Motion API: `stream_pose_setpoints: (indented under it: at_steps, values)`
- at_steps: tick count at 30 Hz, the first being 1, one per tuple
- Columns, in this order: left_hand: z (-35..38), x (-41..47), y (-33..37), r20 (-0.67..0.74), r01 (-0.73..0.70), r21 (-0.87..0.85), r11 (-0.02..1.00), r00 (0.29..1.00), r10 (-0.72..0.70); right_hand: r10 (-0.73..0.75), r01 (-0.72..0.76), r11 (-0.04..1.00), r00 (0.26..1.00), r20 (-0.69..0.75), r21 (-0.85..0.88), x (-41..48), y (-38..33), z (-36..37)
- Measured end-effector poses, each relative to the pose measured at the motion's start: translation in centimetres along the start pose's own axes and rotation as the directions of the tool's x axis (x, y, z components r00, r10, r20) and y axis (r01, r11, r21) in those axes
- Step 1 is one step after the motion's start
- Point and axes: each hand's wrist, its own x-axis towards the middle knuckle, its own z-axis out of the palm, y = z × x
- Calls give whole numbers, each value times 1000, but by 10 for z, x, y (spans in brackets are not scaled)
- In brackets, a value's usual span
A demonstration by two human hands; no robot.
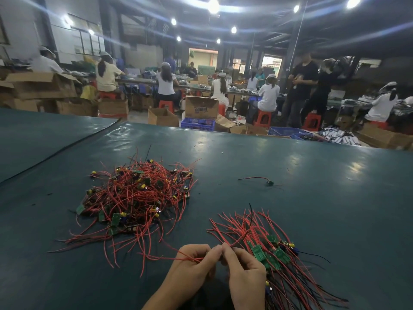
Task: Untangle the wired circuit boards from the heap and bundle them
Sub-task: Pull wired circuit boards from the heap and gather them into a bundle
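Head view: left hand (196, 261) and right hand (244, 270) pinch red wires (237, 240); pinched ends are hidden.

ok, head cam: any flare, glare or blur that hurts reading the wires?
Head view: ceiling lamps flare into long streaks. Head view: glare patches on the green table cover, clear of the tangled heap. Head view: wide-angle bends the table's far edge; background workers are soft. Head view: left hand, right hand and the red wire they pinch read sharp, evenly lit.
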Motion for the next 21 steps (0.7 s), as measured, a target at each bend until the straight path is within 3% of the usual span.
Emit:
stream_pose_setpoints:
  at_steps: [5, 9, 15, 18, 21]
  values:
    - [-3, 1, 1, 12, 15, -53, 998, 1000, -14, 144, -138, 988, 985, -97, 71, 8, 2, -1]
    - [-4, 3, 5, -21, 19, -124, 992, 1000, -22, 195, -162, 967, 968, -160, 197, 17, -4, -11]
    - [-11, 1, 9, -51, 25, -180, 983, 998, -35, 189, -78, 914, 950, -249, 397, 26, -10, -28]
    - [-10, 0, 11, -50, 18, -204, 979, 998, -29, 120, -7, 923, 956, -269, 385, 22, -12, -27]
    - [-13, 2, 11, -67, -5, -229, 973, 998, -10, 81, -19, 947, 980, -184, 320, 13, -8, -15]
